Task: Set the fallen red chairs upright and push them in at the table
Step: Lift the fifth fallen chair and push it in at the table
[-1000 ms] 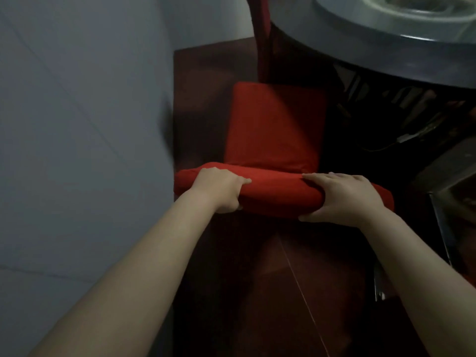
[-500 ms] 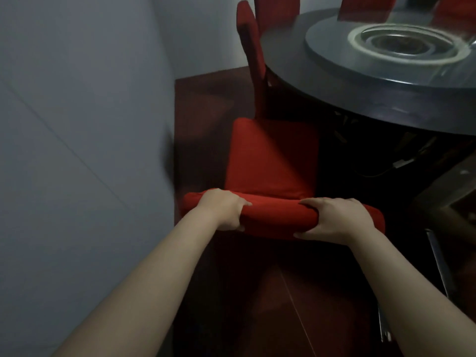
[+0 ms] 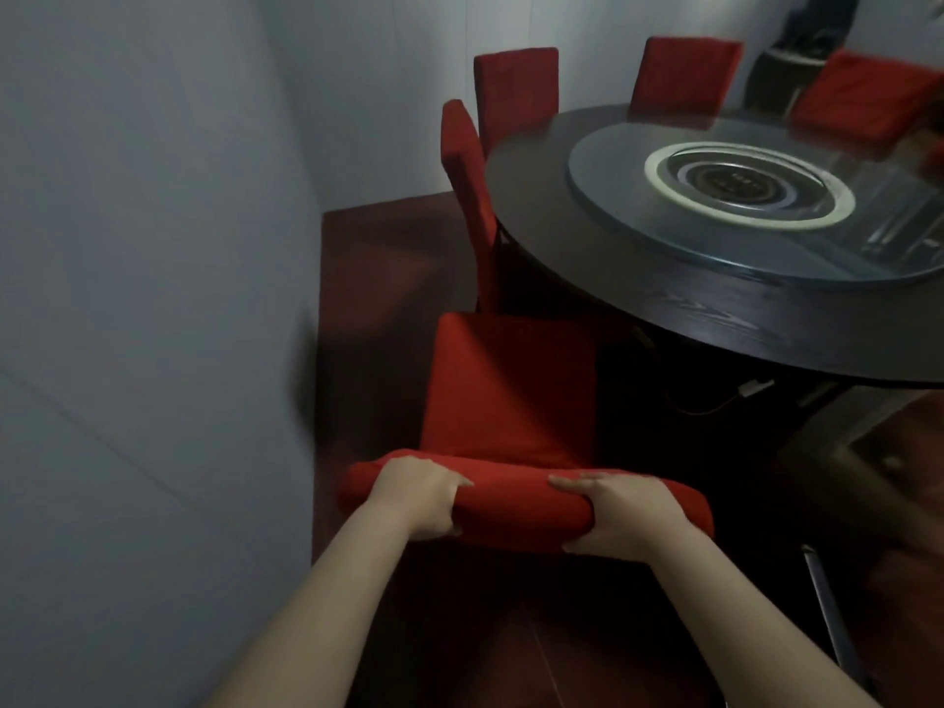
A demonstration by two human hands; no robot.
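Observation:
A red fabric-covered chair [image 3: 505, 390] stands upright right in front of me, its seat facing the round dark table [image 3: 725, 319]. My left hand [image 3: 416, 495] grips the left part of the chair's padded top rail. My right hand [image 3: 620, 513] grips the right part of the same rail, fingers curled over it. The chair's front edge sits near the table's rim, partly in shadow.
A grey wall [image 3: 153, 298] runs close along the left. Another red chair [image 3: 467, 196] stands pushed in beyond mine, and more red chairs [image 3: 684, 74] ring the far side. A glass turntable [image 3: 756, 206] tops the table. A metal bar [image 3: 830, 610] lies at lower right.
The view has lifted, showing more of the table and far chairs. The chair back with both hands on it sits lower in the frame; my grip is unchanged.

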